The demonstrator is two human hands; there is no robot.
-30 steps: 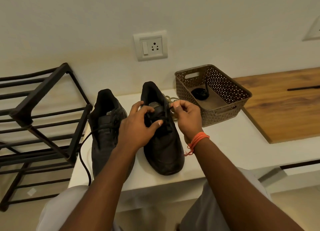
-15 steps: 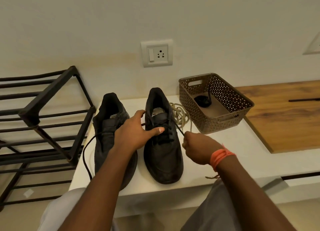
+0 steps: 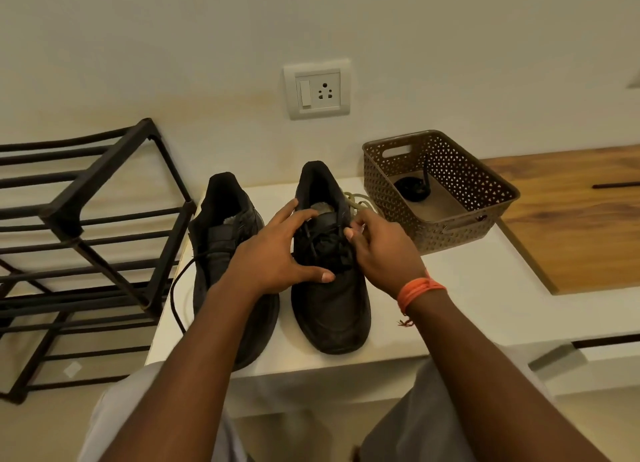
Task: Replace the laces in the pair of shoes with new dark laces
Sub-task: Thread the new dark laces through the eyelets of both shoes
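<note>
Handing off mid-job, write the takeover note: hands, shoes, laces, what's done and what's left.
Left hand steadies the right shoe, thumb across its vamp.
Right hand pinches at the top eyelets; what it grips is unclear.
Left shoe: a dark lace trails loose off the table edge.
Old pale laces lie behind the right shoe; a dark coil sits in the basket.
Left: finish lacing and tie both.

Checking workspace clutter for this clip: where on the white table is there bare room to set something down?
Bare white table lies right of the right shoe, between the basket and the near edge, bordered by the wooden surface. It is crowded where both hands work the laces, and behind that shoe by the pale old laces.
</note>
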